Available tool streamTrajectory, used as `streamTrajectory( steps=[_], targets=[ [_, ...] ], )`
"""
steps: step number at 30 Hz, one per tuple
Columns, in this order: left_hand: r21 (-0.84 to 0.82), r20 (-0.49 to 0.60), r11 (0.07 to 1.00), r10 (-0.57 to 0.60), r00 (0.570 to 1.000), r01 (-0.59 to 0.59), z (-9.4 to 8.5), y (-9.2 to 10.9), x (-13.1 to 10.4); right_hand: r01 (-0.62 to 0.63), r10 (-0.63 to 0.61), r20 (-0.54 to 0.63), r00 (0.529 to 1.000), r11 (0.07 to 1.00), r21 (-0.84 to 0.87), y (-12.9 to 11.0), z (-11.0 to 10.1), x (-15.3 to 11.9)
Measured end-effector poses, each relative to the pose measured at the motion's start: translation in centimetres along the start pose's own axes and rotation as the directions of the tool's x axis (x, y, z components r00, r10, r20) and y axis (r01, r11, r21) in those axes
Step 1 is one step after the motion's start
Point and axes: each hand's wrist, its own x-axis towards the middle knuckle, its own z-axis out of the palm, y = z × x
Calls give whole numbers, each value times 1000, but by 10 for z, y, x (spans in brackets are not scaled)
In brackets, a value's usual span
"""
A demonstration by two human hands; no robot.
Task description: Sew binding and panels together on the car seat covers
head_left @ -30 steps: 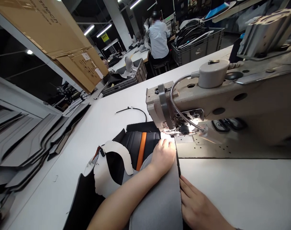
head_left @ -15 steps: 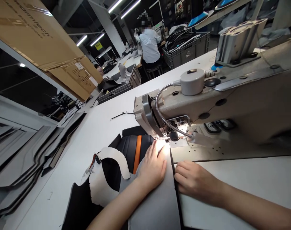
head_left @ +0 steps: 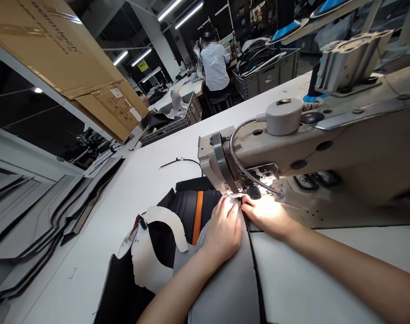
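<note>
Grey material right up front: the grey panel (head_left: 225, 288) lies on the bench (head_left: 302, 288), its long axis running straight away from us, far end up at the lit working end of the sewing machine (head_left: 252, 148). Everything hinges on that far right corner, and both hands are there! Left hand (head_left: 222, 231) lies on top, its grip spread and flat, fingers pressing the panel rather than wrapped round it. Right hand (head_left: 267, 216) comes in from the other side, fingertips bunched at the black edge (head_left: 256, 274) and just as near the machine; whether that grip pinches anything (the lamp glare washes it out) I can't tell.

And here's the change: half a second ago that right hand sat curled lower down, beside the edge; now it's up under the light, while the left stays planted.

Left of the panel, a white cut-out piece (head_left: 147, 265) and an orange stripe (head_left: 198, 218). Past them, a black cable (head_left: 180, 159), then a grey crate (head_left: 191, 114), and farthest, a person in a pale shirt (head_left: 214, 67), back turned.
</note>
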Motion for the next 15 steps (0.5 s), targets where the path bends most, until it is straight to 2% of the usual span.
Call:
streamTrajectory(
  steps=[4,8,12,15],
  targets=[
    [36,87,999,14,996,-17,-4,2,1,59,-59,29,998,998,-22,9,-5,-3],
    [100,167,994,22,986,-39,-5,5,3,43,-43,59,997,999,7,13,-11,-22],
    [119,95,993,8,995,-20,4,5,1,-14,12,18,1000,995,102,-1,-21,-44],
    [123,29,992,-1,1000,-3,10,5,-4,-40,45,-25,999,981,188,-15,-25,-51]
  ],
)
